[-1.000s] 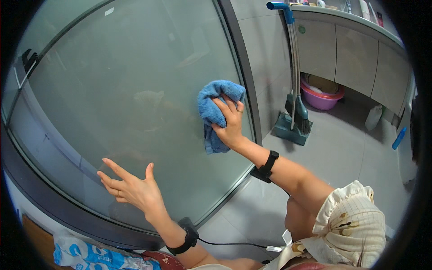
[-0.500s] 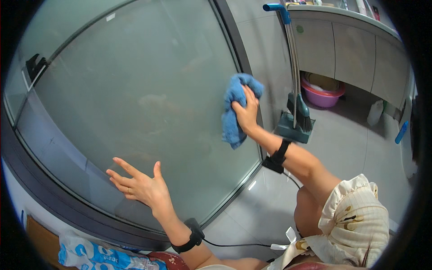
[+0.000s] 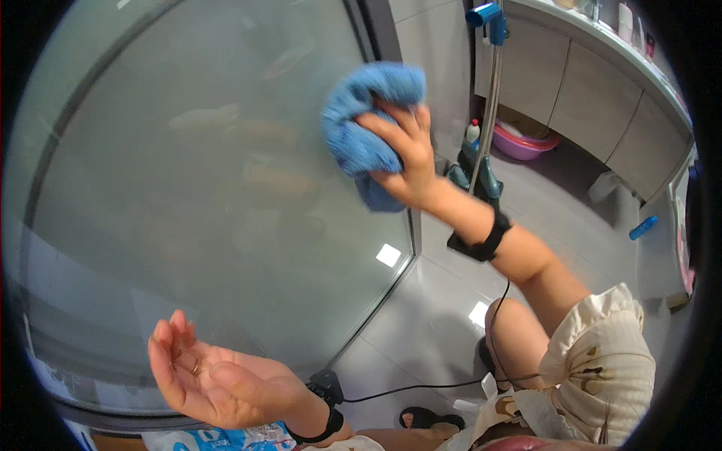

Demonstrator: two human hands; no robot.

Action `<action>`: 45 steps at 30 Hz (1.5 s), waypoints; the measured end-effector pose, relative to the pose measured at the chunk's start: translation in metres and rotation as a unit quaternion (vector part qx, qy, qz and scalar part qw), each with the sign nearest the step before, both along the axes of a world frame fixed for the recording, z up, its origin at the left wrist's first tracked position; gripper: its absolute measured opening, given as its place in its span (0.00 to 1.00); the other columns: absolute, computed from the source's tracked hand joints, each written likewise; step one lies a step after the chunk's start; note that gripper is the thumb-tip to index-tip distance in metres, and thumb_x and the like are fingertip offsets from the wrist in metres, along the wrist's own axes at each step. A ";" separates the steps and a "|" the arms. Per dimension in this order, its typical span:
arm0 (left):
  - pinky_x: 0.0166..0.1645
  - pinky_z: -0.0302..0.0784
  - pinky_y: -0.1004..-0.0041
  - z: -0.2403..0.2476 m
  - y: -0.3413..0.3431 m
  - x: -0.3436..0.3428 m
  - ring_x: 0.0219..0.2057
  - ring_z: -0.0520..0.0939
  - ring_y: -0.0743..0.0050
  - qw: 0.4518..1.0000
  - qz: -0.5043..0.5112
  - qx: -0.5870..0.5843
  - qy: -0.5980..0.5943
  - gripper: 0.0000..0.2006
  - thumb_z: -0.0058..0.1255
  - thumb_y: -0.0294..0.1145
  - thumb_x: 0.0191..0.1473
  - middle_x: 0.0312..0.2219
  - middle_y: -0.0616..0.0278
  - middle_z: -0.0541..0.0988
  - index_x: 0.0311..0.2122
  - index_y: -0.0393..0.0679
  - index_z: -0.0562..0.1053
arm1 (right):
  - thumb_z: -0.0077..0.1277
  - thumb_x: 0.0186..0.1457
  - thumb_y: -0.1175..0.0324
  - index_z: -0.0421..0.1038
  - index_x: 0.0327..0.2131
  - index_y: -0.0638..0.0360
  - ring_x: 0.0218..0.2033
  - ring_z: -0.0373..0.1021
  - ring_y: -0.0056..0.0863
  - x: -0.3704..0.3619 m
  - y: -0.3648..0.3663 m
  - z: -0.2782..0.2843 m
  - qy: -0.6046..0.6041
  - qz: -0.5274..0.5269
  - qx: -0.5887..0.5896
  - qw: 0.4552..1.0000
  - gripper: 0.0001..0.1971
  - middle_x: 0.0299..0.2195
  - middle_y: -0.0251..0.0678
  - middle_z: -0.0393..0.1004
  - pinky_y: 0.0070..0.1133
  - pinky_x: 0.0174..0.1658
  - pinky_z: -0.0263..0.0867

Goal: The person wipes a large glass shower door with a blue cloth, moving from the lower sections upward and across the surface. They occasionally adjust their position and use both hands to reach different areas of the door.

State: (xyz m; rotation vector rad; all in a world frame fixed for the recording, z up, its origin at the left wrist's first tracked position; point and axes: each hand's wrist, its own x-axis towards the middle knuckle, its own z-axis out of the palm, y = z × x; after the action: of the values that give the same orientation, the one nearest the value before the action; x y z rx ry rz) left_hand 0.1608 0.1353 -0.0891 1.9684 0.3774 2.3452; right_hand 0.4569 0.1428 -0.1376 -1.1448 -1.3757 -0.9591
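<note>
My right hand (image 3: 412,159) is closed on a fluffy blue cleaning cloth (image 3: 353,124), which is bunched up with a loose end hanging below. The cloth lies over the right part of a frosted glass panel (image 3: 188,218), near its dark frame; whether it presses on the glass, I cannot tell. Low on the left, my left hand (image 3: 218,379) is turned palm up in front of the glass. Its fingers are loosely curved and hold nothing. A ring sits on one finger. Black bands with a cable are strapped round both wrists.
A long-handled broom and dustpan (image 3: 485,113) stand right of the glass. Beyond are a vanity cabinet (image 3: 594,98), a pink basin (image 3: 523,145) and a blue bottle (image 3: 644,228) on the tiled floor. A blue-and-white plastic package (image 3: 241,437) lies at the bottom left.
My right hand and the cloth have moved up and left across the glass. My left hand has dropped lower and turned palm up, its fingers curling in. The view has shifted.
</note>
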 end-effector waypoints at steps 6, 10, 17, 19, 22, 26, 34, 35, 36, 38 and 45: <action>0.50 0.66 0.68 0.069 0.012 0.006 0.47 0.72 0.62 0.993 -0.024 -0.098 0.067 0.20 0.46 0.30 0.56 0.49 0.50 0.70 0.53 0.31 0.64 | 0.54 0.37 0.74 0.71 0.46 0.61 0.51 0.62 0.39 -0.063 0.002 -0.035 0.319 0.103 -0.032 0.941 0.26 0.47 0.45 0.69 0.31 0.58 0.52; 0.48 0.65 0.69 0.084 0.028 0.021 0.46 0.72 0.64 0.982 0.016 -0.122 0.143 0.21 0.49 0.29 0.55 0.48 0.52 0.69 0.53 0.33 0.66 | 0.50 0.43 0.76 0.68 0.49 0.61 0.47 0.66 0.27 -0.051 0.006 -0.027 0.545 0.259 0.099 0.791 0.25 0.43 0.35 0.72 0.26 0.54 0.58; 0.50 0.65 0.64 0.104 0.059 0.066 0.48 0.71 0.56 0.954 -0.004 -0.048 0.296 0.23 0.50 0.35 0.55 0.49 0.49 0.68 0.54 0.34 0.64 | 0.50 0.44 0.77 0.66 0.51 0.63 0.43 0.67 0.20 0.000 0.007 0.021 0.570 0.306 -0.019 0.762 0.25 0.41 0.32 0.72 0.22 0.49 0.63; 0.51 0.65 0.61 0.110 0.075 0.095 0.46 0.73 0.55 0.927 0.065 -0.032 0.368 0.23 0.49 0.39 0.56 0.47 0.48 0.70 0.51 0.34 0.66 | 0.50 0.43 0.77 0.68 0.49 0.63 0.42 0.67 0.21 -0.006 -0.001 0.038 0.574 0.289 -0.039 0.765 0.24 0.41 0.31 0.72 0.22 0.49 0.63; 0.49 0.66 0.61 0.089 0.091 0.138 0.39 0.78 0.56 0.814 0.109 -0.143 0.552 0.19 0.45 0.45 0.58 0.37 0.50 0.77 0.41 0.36 0.68 | 0.50 0.43 0.77 0.68 0.49 0.63 0.43 0.68 0.22 -0.021 -0.023 0.054 0.598 0.240 -0.076 0.761 0.25 0.41 0.32 0.73 0.22 0.49 0.64; 0.43 0.70 0.62 0.034 0.116 0.173 0.36 0.79 0.57 0.841 0.101 -0.172 0.502 0.17 0.43 0.45 0.60 0.31 0.53 0.77 0.37 0.39 0.68 | 0.47 0.45 0.76 0.65 0.51 0.62 0.39 0.69 0.22 -0.018 -0.034 0.085 0.590 0.252 -0.091 0.762 0.25 0.40 0.33 0.73 0.22 0.45 0.66; 0.38 0.69 0.59 0.046 0.122 0.174 0.32 0.78 0.54 0.853 0.153 -0.240 0.438 0.15 0.48 0.44 0.56 0.27 0.55 0.76 0.31 0.42 0.67 | 0.49 0.48 0.71 0.66 0.48 0.61 0.40 0.68 0.21 0.034 0.036 0.235 0.497 0.478 -0.145 0.710 0.20 0.40 0.31 0.72 0.22 0.47 0.65; 0.38 0.69 0.59 0.053 0.118 0.176 0.32 0.78 0.54 0.852 0.171 -0.237 0.434 0.14 0.49 0.44 0.56 0.27 0.55 0.76 0.30 0.43 0.67 | 0.49 0.48 0.71 0.67 0.47 0.62 0.40 0.68 0.20 0.045 0.049 0.252 0.497 0.480 -0.166 0.703 0.20 0.40 0.31 0.73 0.22 0.48 0.65; 0.38 0.68 0.60 0.059 0.118 0.177 0.32 0.78 0.54 0.848 0.192 -0.239 0.432 0.14 0.49 0.44 0.55 0.26 0.55 0.76 0.29 0.43 0.68 | 0.50 0.48 0.71 0.68 0.47 0.62 0.41 0.68 0.19 0.053 0.060 0.267 0.477 0.487 -0.184 0.708 0.20 0.40 0.30 0.73 0.22 0.48 0.65; 0.38 0.69 0.60 0.069 0.118 0.180 0.33 0.78 0.54 0.826 0.195 -0.270 0.454 0.15 0.49 0.45 0.55 0.27 0.55 0.77 0.28 0.44 0.69 | 0.50 0.48 0.70 0.68 0.48 0.63 0.39 0.69 0.21 0.067 0.078 0.289 0.475 0.519 -0.222 0.675 0.21 0.39 0.32 0.73 0.22 0.46 0.66; 0.39 0.68 0.59 0.073 0.115 0.112 0.34 0.78 0.58 0.805 0.205 -0.298 0.470 0.15 0.50 0.47 0.54 0.28 0.57 0.78 0.32 0.44 0.71 | 0.52 0.48 0.68 0.65 0.49 0.64 0.40 0.68 0.21 -0.024 0.099 0.309 0.469 0.599 -0.266 0.592 0.23 0.40 0.34 0.72 0.22 0.46 0.65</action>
State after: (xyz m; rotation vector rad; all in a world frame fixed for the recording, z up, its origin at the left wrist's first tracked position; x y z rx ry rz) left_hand 0.2726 0.2504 -0.0166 2.6309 1.4746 0.8854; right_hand 0.4325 0.2413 0.1716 -0.5959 -1.0872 1.0176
